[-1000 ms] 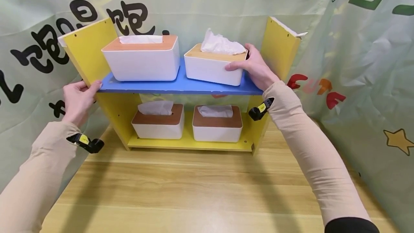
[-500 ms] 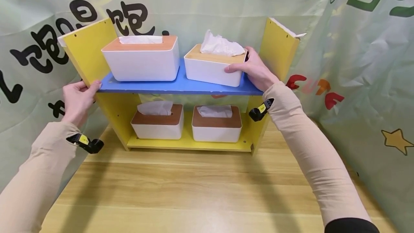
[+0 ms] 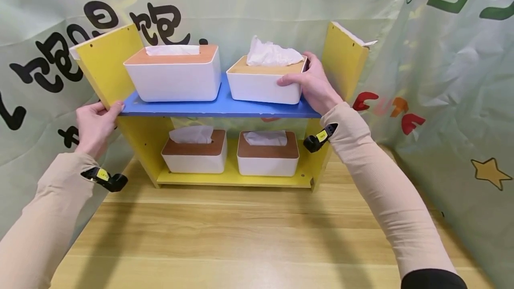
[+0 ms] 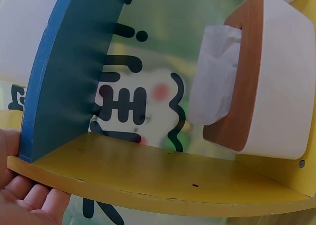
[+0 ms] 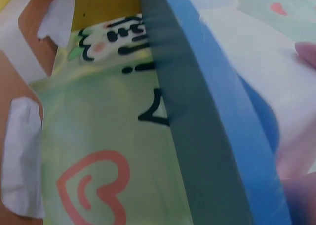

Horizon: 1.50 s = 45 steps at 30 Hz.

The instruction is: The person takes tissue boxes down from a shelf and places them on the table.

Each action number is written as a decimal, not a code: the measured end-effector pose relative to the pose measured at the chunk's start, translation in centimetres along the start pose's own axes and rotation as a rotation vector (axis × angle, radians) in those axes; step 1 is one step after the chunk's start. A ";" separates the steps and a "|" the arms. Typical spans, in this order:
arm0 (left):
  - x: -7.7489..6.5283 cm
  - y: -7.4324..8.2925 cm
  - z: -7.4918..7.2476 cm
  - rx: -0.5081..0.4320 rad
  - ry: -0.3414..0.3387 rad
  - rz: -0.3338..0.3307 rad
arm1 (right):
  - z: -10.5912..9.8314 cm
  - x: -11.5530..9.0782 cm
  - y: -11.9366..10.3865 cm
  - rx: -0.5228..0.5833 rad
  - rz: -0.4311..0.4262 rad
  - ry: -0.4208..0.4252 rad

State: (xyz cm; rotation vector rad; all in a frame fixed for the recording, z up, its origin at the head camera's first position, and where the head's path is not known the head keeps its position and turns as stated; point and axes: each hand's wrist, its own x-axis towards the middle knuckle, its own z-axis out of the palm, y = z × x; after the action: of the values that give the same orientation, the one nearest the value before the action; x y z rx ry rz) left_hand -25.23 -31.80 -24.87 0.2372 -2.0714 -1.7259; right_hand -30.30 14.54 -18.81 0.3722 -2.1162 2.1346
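My right hand (image 3: 317, 81) grips the right end of a white tissue box (image 3: 263, 88) with a light wood lid, thumb on its front, other fingers mostly hidden behind. This box stands slightly askew on the blue shelf board (image 3: 209, 109). My left hand (image 3: 95, 124) holds the left yellow side panel of the shelf unit (image 3: 110, 63), near the board's end. In the left wrist view, fingers (image 4: 35, 198) curl round that panel's edge. Left on the same board stands a larger white tissue box (image 3: 176, 81) with an orange-brown lid.
Two tissue boxes with darker brown lids, a left one (image 3: 194, 163) and a right one (image 3: 268, 166), stand on the yellow bottom board (image 3: 233, 179). The unit stands on a wooden table (image 3: 209, 235). A printed cloth (image 3: 241, 12) hangs behind and along the sides.
The right hand has turned the light-lidded tissue box slightly, its right end going a little back, so its front lies straighter along the board. The left hand keeps its hold on the panel.
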 end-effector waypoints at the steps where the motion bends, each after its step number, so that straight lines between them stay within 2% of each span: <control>1: 0.0 0.0 0.0 -0.008 -0.001 -0.001 | 0.1 0.0 0.1 0.026 -0.010 0.006; 6: 0.0 0.0 0.1 0.027 0.005 0.003 | 0.4 -0.3 0.4 0.083 -0.054 0.009; 8: 0.0 0.0 0.1 0.074 0.013 0.004 | 0.4 -0.5 0.4 0.093 -0.058 0.004; 13: -0.1 0.0 0.0 0.086 0.016 -0.001 | 0.7 -1.1 -0.1 0.139 -0.065 -0.010; 19: 0.0 0.1 -0.1 0.051 0.013 -0.007 | 0.5 -1.7 -0.6 0.201 -0.100 -0.030; 26: 0.0 0.0 -0.1 0.099 0.014 0.003 | -0.1 -2.9 -1.1 0.218 -0.069 -0.039; 32: 0.0 0.0 -0.1 0.092 0.004 0.011 | -0.8 -4.1 -1.3 0.225 -0.028 -0.056; 45: 0.0 0.0 0.0 0.100 0.027 0.004 | -1.6 -6.6 -1.6 0.285 -0.062 -0.117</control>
State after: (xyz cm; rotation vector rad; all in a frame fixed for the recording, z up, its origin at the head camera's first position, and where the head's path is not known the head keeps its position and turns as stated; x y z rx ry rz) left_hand -25.21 -31.77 -24.85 0.2854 -2.1394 -1.6100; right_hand -23.68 16.77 -18.91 0.5950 -1.8263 2.4370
